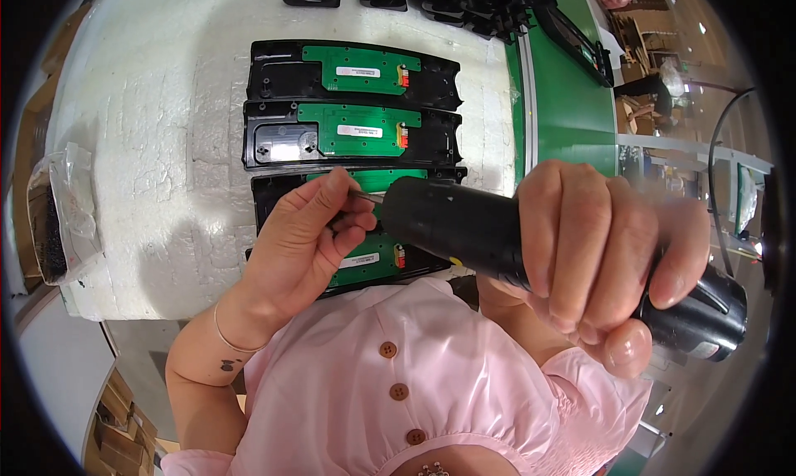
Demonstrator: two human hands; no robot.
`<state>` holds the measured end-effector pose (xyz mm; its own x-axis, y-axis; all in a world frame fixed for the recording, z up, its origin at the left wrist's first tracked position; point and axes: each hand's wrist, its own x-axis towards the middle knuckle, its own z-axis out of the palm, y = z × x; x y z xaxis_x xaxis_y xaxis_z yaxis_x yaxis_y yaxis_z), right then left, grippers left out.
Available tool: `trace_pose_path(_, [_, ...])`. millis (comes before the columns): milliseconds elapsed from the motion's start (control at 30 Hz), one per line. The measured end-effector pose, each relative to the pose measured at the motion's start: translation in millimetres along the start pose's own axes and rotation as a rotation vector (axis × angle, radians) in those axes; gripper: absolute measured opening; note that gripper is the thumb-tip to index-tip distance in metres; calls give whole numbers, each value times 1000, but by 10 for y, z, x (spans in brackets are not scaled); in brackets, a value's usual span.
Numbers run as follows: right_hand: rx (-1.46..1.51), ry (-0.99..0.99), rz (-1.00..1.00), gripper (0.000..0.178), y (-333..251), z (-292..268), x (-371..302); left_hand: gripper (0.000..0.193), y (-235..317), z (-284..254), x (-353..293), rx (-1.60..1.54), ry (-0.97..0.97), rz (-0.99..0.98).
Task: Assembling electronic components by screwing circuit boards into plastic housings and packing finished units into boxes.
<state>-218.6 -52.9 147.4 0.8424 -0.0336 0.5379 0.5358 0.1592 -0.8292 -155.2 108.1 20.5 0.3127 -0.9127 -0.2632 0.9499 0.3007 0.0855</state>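
My right hand (593, 248) is wrapped round the thick body of a black electric screwdriver (452, 227), held sideways with its nose toward the left. A thin metal bit (369, 196) sticks out of the nose. At the bit's tip, my left hand (303, 235) is closed in a pinch; whatever sits between thumb and finger is too small to make out. Under both hands lie curved black plastic housings with green circuit boards, the nearer ones partly covered. Farther off, a second housing (278, 142) and a top housing (286, 70) show their boards fully.
The housings rest on a white foam work surface (166, 103). More black plastic parts (473, 7) are piled at the far edge. A green strip (572, 103) runs along the right. On the left stands a box (50, 219) with a clear plastic bag (76, 190).
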Motion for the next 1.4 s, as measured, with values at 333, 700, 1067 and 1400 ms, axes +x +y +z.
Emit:
trace_pose_path(333, [-203, 254, 109, 27, 797, -124, 46, 35, -57, 121, -127, 203, 150, -85])
trace_pose_path(700, [-282, 103, 119, 23, 896, -99, 132, 22, 45, 66, -196, 313, 110, -25])
trace_pose_path(1067, [-89, 293, 286, 31, 719, 68, 103, 16, 135, 23, -192, 275, 259, 97])
trace_pose_path(1400, [46, -93, -17, 27, 71, 38, 118, 17, 41, -11, -74, 83, 152, 107])
